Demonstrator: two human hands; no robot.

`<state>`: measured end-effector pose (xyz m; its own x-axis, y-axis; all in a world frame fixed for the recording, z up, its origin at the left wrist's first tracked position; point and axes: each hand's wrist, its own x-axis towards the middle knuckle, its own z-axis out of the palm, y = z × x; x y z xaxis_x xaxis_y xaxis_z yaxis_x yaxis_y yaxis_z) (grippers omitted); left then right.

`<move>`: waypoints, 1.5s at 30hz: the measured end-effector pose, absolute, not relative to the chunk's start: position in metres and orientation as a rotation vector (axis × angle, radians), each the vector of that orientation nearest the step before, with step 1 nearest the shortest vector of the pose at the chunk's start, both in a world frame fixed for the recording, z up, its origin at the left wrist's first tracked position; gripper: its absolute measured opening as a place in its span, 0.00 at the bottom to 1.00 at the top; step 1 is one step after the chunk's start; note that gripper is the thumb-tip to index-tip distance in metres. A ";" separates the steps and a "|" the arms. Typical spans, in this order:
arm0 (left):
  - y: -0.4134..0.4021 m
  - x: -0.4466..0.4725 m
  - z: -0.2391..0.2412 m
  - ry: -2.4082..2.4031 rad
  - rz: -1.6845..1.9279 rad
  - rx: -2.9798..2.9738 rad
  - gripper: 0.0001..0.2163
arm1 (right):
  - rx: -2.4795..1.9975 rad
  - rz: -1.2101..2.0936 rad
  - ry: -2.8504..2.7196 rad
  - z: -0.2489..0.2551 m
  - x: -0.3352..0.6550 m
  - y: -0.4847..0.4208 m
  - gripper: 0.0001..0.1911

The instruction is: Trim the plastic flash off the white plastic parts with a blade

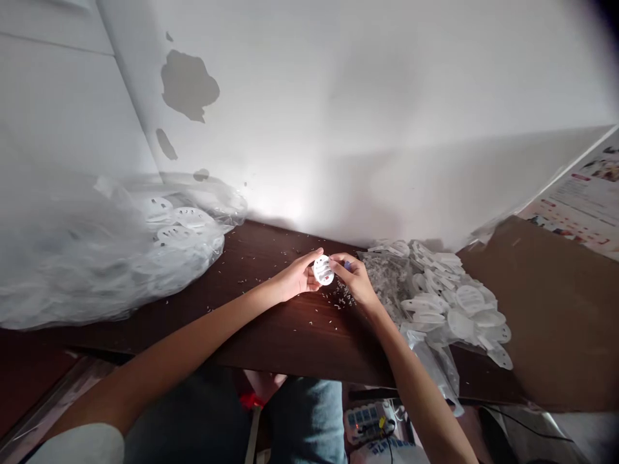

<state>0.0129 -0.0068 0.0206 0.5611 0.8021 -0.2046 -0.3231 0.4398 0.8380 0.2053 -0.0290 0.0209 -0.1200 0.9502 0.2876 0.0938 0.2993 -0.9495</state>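
Note:
In the middle of the head view, above the dark table [271, 322], my left hand [300, 278] holds a round white plastic disc [323, 270] by its left side. The disc has slots across its face and a small red spot low on it. My right hand [356, 278] is closed, thumb and forefinger meeting at the disc's right edge. Any small part pinched there is too small to make out. A bluish bit [347, 265] shows between those fingers. Under the right hand lies a small heap of tiny white pieces [344, 296].
A big clear bag [97, 270] full of white discs stands on the left. On the right are a pile of white slotted discs [454, 303] and a bag of tiny pieces [387, 277], beside brown cardboard [556, 316]. A white wall [300, 116] rises behind. A power strip [367, 422] sits below the table.

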 end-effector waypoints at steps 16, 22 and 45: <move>-0.007 0.022 -0.002 0.622 1.097 1.016 0.13 | -0.784 1.403 -1.186 0.009 0.193 -0.026 0.14; -0.008 0.026 -0.003 0.647 1.190 1.001 0.13 | -0.769 1.487 -1.140 0.006 0.187 -0.028 0.15; 0.015 0.009 -0.007 0.804 1.182 1.096 0.25 | -1.340 0.038 -2.124 0.011 0.211 -0.030 0.13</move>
<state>0.0091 0.0154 -0.0068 0.2262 0.9725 0.0563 -0.3051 0.0159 0.9522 0.2105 -0.0295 0.0105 -0.2933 0.8246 0.4837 0.8070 0.4848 -0.3372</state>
